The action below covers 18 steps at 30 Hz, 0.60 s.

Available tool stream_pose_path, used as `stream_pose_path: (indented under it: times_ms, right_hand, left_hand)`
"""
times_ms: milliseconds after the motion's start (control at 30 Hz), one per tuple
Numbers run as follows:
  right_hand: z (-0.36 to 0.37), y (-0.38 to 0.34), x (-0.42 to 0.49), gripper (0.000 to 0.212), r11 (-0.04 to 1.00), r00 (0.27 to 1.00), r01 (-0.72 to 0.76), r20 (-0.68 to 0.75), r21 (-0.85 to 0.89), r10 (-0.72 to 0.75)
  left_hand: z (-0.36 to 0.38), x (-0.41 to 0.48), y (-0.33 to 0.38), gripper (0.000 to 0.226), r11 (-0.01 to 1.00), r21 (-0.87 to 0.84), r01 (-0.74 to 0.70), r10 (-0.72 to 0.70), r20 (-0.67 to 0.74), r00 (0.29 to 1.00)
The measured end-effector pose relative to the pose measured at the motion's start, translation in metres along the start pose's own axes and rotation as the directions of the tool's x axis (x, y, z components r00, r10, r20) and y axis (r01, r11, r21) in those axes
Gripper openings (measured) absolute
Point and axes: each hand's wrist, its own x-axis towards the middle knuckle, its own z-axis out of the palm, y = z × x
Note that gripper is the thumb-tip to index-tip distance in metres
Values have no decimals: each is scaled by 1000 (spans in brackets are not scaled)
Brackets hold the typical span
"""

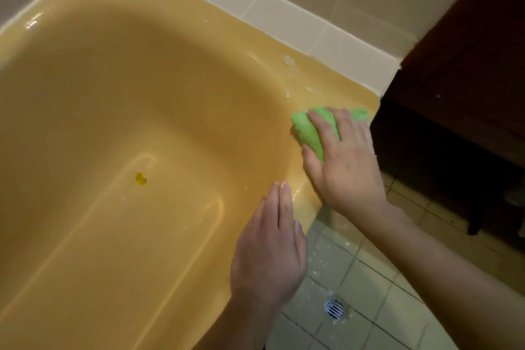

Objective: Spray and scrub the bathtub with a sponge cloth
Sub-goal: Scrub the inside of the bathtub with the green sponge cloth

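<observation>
Currently we are working the corner of the bathtub rim (326, 79), where it is meeting the pale wall tiles (284, 8) and the dark cabinet (468, 51).

The green sponge cloth (308, 129) is lying folded on that rim corner, flat against the wet enamel. The right hand (345, 159) is spread on top of it, fingers nearly straight and pressing down rather than wrapping round. The thumb is running along the cloth's basin-side edge. Whether it is tucking under that edge we cannot tell in this blur.

The left hand (272, 239) is resting flat and empty on the same rim, nearer to us. Its fingers are straight and together, pointing up the rim toward the cloth, and it is lying near the right wrist but apart from it.

Relation for the coming move: the cloth's long axis is running across the rim, from basin edge toward outer edge. A stretch of rim carrying white flecks (288, 61) is lying beyond the fingertips, on the wall side. The right hand is the nearer one, so we are judging that a push away from us along the rim is called for, with the left hand bracing.

Inside the rim, a small yellow speck (140, 179) is showing on the basin floor. Outside the rim, a floor drain (334, 307) is sitting in the tiles. No spray bottle is showing, so we are judging this to be the scrubbing part.
</observation>
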Motion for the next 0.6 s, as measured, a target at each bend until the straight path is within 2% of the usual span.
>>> stream_pose_path:
  times_ms: [67, 200, 267, 333, 500, 600]
  right_hand:
    - [-5, 22, 26, 56, 1000, 1000, 23, 20, -8, -23]
    - [-6, 65, 103, 58, 978, 978, -206, -31, 21, 207]
    - [-5, 61, 106, 57, 966, 965, -258, -48, 32, 259]
    - [-6, 37, 78, 55, 974, 973, -225, -39, 34, 227]
    - [-6, 12, 18, 58, 997, 995, 74, 68, 5, -75]
    - [-5, 19, 54, 56, 1000, 998, -1, 64, 21, 0]
  left_hand:
    - [2, 2, 1, 62, 1000, 9, -10, 10, 4, 1000]
    - [1, 7, 2, 62, 1000, 11, 1, -1, 5, 1000]
    - [4, 10, 3, 62, 1000, -3, 5, -5, 8, 1000]
    - [6, 13, 4, 63, 1000, -19, 16, -16, 12, 1000]
    - [7, 21, 10, 63, 997, -60, 37, -38, -24, 999]
    - [7, 26, 12, 64, 996, -60, 60, -61, -22, 998]
